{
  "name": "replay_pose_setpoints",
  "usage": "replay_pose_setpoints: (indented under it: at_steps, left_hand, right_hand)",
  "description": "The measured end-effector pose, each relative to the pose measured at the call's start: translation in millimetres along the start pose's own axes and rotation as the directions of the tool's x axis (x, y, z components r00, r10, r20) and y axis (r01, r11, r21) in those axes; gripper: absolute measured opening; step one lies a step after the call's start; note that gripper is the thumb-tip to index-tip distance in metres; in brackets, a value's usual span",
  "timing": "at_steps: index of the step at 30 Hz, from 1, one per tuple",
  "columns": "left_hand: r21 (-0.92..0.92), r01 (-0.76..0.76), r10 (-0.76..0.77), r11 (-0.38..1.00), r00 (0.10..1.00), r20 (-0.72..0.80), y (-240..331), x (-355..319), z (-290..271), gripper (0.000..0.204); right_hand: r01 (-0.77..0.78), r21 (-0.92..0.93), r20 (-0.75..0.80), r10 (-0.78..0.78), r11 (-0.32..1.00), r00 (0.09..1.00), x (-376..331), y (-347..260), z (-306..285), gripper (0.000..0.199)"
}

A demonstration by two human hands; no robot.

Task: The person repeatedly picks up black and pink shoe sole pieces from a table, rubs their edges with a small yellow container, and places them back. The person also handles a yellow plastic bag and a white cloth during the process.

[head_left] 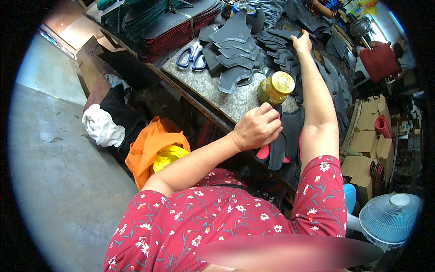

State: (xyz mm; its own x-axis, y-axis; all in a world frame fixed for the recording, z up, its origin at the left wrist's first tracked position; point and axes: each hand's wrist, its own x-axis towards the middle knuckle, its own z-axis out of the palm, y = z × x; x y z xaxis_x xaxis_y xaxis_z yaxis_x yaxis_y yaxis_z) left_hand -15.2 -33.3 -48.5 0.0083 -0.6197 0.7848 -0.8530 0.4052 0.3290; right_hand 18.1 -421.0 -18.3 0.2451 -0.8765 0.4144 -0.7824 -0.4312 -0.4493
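My left hand (259, 127) is closed, fingers curled, just in front of a glass jar (268, 93) with a smeared yellow lid. Whatever lies inside those fingers is hidden. My right arm reaches far across the table, and my right hand (302, 43) pinches the edge of a dark cut piece (286, 34) among rows of overlapping black pieces (274, 50). Left of the jar, grey shaped pieces (234, 59) fan out in a stack. Blue-handled scissors (191, 57) lie beside them on a speckled grey board (213, 90). Black strips (277, 149) with pink parts hang near my left wrist.
Tall stacks of dark sheets (181, 31) stand at the table's back left. Orange cloth (147, 143) and white cloth (103, 126) hang at the near left. Cardboard boxes (364, 140) and a blue fan (392, 220) are right. Another person (380, 61) sits far right.
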Motion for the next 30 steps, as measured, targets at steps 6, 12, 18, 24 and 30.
replay_pose_setpoints:
  at_steps: [6, 12, 18, 24, 30]
  left_hand:
    - [-0.013, -0.002, 0.002, 1.0, 1.0, -0.005, 1, 2, 0, 0.014]
    - [-0.039, 0.022, -0.024, 0.999, 0.999, -0.045, 0, 0, 4, 0.015]
    - [0.004, 0.077, -0.076, 0.997, 0.992, -0.1, -1, 1, 10, 0.023]
    - [-0.01, 0.122, -0.117, 0.993, 0.921, -0.371, -6, 21, -3, 0.051]
    - [0.127, 0.195, -0.165, 0.973, 0.963, -0.214, -37, 52, -2, 0.049]
  right_hand:
    - [0.172, 0.008, 0.072, -0.172, 0.985, 0.982, -22, 2, -51, 0.062]
    - [0.255, 0.507, 0.268, -0.432, 0.823, 0.861, -131, -3, -155, 0.044]
    - [0.254, 0.493, 0.338, -0.451, 0.832, 0.826, -237, 30, -234, 0.042]
    - [0.178, 0.477, 0.362, -0.377, 0.861, 0.853, -255, 25, -256, 0.039]
    - [0.405, 0.432, 0.236, -0.534, 0.806, 0.812, -247, -1, -244, 0.033]
